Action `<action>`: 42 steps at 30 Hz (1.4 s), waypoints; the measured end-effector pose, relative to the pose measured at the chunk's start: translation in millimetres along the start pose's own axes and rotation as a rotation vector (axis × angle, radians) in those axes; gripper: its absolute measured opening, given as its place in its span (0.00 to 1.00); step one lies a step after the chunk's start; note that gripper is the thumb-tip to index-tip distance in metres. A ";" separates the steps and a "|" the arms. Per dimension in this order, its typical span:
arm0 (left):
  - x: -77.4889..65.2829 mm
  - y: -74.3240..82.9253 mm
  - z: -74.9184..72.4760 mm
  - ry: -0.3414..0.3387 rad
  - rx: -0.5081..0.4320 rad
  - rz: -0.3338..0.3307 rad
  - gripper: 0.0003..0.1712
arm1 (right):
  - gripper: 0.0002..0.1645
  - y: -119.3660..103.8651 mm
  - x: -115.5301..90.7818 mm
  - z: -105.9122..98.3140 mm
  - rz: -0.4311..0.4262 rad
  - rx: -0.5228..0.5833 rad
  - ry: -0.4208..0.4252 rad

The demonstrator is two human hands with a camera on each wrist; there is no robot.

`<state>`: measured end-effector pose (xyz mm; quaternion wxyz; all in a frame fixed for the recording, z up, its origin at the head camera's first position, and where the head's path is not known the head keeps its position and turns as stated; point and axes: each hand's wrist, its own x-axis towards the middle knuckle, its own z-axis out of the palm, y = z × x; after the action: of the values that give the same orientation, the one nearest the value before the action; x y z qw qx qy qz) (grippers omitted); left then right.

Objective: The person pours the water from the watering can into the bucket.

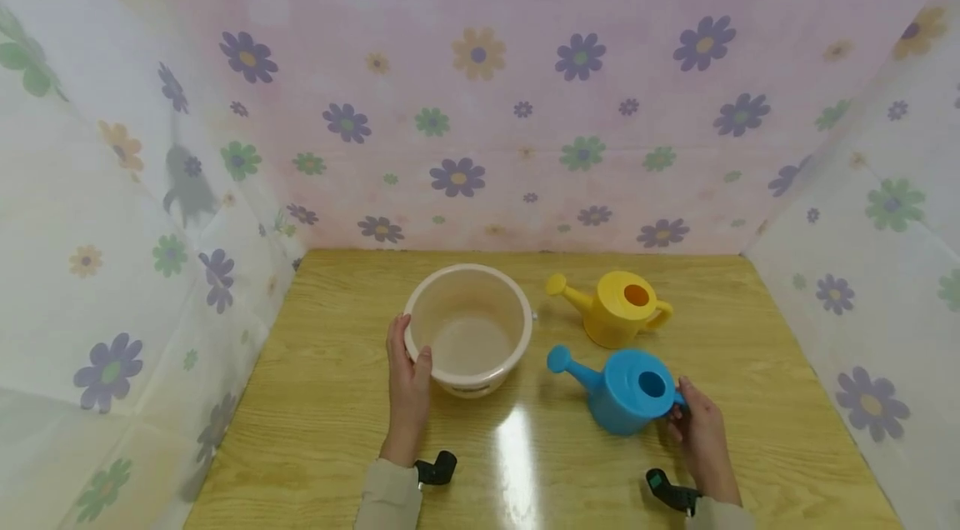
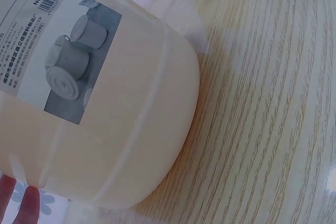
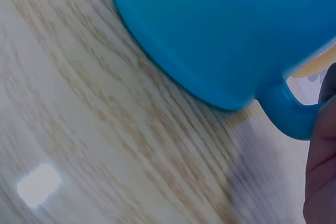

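Observation:
The cream plastic bucket (image 1: 470, 376) stands upright on the table, with a printed label (image 2: 79, 51) on its side. My left hand (image 1: 408, 392) holds it by the left rim, thumb over the edge and fingers along the outer wall. In the left wrist view, two fingertips (image 2: 29, 205) show beside the wall. To the right, my right hand (image 1: 701, 430) grips the handle (image 3: 286, 111) of a blue watering can (image 1: 622, 409). Its spout points left toward the bucket. The can's base is close to the wood in the right wrist view.
Behind the blue can stands a yellow watering can (image 1: 611, 317), its spout also facing left. The wood-grain table (image 1: 322, 397) is enclosed at the back and sides by flowered cloth (image 1: 517, 180). Each wrist carries a small black camera (image 1: 438, 467).

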<state>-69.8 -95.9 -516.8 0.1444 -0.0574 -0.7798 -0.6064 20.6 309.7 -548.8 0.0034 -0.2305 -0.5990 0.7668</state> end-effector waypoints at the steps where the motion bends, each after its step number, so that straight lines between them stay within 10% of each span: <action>1: 0.3 -2.0 0.1 0.002 -0.007 0.005 0.31 | 0.21 -0.5 0.1 -0.4 -0.004 0.003 -0.004; 11: 1.5 -0.5 -0.6 -0.008 -0.034 0.015 0.31 | 0.20 -5.4 -1.7 -3.7 -0.025 -0.077 0.013; 24: -1.7 32.5 -3.0 -0.024 -0.075 0.001 0.31 | 0.33 -17.4 -2.6 -13.8 -0.212 -0.616 0.080; 42: -0.7 31.1 -3.0 -0.019 -0.091 0.010 0.31 | 0.31 -90.6 27.1 -7.2 -0.378 -0.843 -0.046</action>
<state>-60.4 -90.8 -487.5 0.1374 -0.0737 -0.7525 -0.6398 -25.6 349.5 -476.1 0.0360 -0.0814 -0.8900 0.4471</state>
